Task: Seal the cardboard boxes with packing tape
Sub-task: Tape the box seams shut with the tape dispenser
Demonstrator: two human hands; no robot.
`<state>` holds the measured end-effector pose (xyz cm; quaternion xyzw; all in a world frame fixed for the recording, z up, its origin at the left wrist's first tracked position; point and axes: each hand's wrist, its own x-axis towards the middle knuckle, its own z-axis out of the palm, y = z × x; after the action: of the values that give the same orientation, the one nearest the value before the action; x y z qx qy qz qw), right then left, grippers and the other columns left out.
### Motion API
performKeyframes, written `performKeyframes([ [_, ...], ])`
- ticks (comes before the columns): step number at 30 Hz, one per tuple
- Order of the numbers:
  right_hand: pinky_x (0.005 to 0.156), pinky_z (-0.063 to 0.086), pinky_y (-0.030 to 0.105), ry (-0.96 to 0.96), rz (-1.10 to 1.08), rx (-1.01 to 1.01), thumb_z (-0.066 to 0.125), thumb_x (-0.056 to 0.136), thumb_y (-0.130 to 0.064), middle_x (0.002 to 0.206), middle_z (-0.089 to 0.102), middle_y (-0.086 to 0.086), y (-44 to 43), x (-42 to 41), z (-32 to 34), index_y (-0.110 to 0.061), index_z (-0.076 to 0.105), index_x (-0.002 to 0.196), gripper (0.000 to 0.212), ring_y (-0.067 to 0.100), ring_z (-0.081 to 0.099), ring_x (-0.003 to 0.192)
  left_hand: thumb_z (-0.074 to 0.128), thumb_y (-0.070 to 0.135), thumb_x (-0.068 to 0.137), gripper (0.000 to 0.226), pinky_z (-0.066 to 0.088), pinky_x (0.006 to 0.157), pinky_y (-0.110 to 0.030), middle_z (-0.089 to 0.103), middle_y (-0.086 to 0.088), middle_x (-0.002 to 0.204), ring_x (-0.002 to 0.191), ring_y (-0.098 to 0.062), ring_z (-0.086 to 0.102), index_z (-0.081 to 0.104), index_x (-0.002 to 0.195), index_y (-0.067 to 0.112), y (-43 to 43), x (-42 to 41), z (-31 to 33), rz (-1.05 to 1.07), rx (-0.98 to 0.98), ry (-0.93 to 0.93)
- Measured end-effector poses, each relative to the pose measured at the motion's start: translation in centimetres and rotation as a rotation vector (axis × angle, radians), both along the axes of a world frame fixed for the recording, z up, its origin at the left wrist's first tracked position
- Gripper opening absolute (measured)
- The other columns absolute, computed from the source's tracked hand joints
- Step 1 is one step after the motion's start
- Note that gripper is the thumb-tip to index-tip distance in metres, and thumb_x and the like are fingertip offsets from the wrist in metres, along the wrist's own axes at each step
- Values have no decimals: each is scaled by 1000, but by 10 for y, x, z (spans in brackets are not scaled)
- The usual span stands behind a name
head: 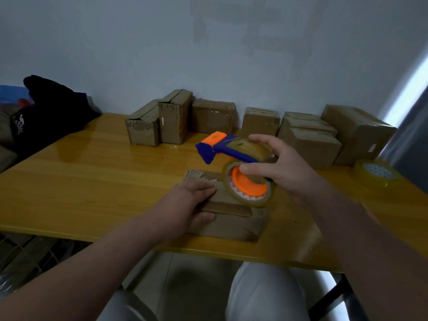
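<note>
Right hand (281, 169) grip closed round blue-and-orange handheld tape dispenser with roll of clear tape (240, 167), held just above flat brown cardboard box (228, 215) near front edge of yellow wooden worktop (92, 172). Left hand (187, 205) laid flat on box, nothing gripped, judged to steady it for taping. Box seam largely hidden by dispenser; loose tape end not made out. Row of brown cardboard boxes (259, 121) stood against wall; spare tape roll (376, 173) at right, partly cut off.

1. A small packing room, makeshift by the look of it: a plain pale wall (162, 42) behind a glossy yellow wooden surface (81, 181).
2. Worn cardboard boxes (259, 121) line the wall.
3. A spare tape roll (376, 171) sits at the right.
</note>
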<state>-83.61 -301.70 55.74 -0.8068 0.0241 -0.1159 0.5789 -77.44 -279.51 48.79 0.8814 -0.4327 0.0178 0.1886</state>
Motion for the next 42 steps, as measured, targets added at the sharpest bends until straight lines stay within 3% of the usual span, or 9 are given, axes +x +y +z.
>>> performKeyframes([
  [3, 74, 59, 31, -6, -3, -16, 85, 64, -18, 109, 65, -6, -4, 6, -6, -37, 56, 123, 68, 10, 67, 89, 58, 48, 87, 65, 34, 109, -29, 31, 14, 143, 127, -8, 36, 36, 144, 26, 3, 2, -2, 5, -41, 31],
  [9, 69, 58, 27, 0, 102, -56, 78, 64, -15, 110, 64, -1, -9, 11, -7, -40, 57, 120, 66, 13, 67, 88, 54, 53, 86, 61, 36, 101, -18, 39, 14, 133, 118, -1, 41, 47, 138, 21, 6, 7, -3, 4, -130, 77],
  [14, 66, 57, 26, 19, 151, -60, 72, 57, -18, 106, 65, -2, -13, 13, -6, -46, 56, 113, 65, 13, 67, 84, 45, 41, 95, 29, 41, 70, -19, 61, 7, 104, 91, -5, 53, 66, 102, 22, 8, 18, 16, 382, -433, 145],
  [15, 66, 57, 25, 19, 164, -56, 72, 57, -18, 107, 65, -2, -14, 13, -6, -47, 56, 113, 65, 13, 67, 84, 45, 40, 96, 27, 40, 66, -20, 63, 5, 101, 87, -6, 55, 65, 98, 21, 6, 20, 21, 474, -567, 299],
  [18, 70, 58, 29, 22, 205, -45, 71, 57, -15, 105, 66, -3, -18, 14, -6, -48, 57, 112, 66, 16, 67, 87, 49, 42, 95, 37, 49, 57, -25, 66, -7, 91, 77, -16, 62, 64, 101, 8, -3, 24, 44, 551, -938, 1114],
  [21, 74, 58, 36, 30, 243, -45, 72, 58, -14, 102, 67, -7, -20, 15, -6, -52, 59, 110, 65, 19, 66, 89, 53, 35, 93, 33, 52, 48, -22, 65, -9, 68, 59, -16, 64, 62, 94, 4, -9, 26, 54, 483, -948, 1433],
  [26, 68, 56, 28, 32, 261, -86, 71, 58, -16, 101, 66, -9, -20, 16, -4, -51, 58, 113, 66, 17, 65, 87, 55, 14, 92, 13, 51, 44, -21, 60, -5, 57, 46, -11, 59, 60, 88, 3, -12, 30, 55, 508, -980, 1460],
  [37, 63, 51, 27, 129, 344, -438, 71, 60, -24, 93, 67, -1, -15, 22, 27, -52, 55, 116, 65, 20, 64, 76, 48, 9, 96, 12, 44, 39, -15, 54, -2, 54, 42, -6, 49, 59, 90, 5, 4, 35, 42, 577, -1037, 1295],
  [42, 52, 45, 11, 219, 316, -560, 73, 64, -28, 87, 62, -16, -32, 17, 38, -58, 55, 107, 55, -1, 58, 67, 49, 9, 96, 21, 49, 44, -17, 59, -2, 58, 46, -6, 53, 62, 81, 4, 34, 40, 22, 666, -1028, 1224],
])
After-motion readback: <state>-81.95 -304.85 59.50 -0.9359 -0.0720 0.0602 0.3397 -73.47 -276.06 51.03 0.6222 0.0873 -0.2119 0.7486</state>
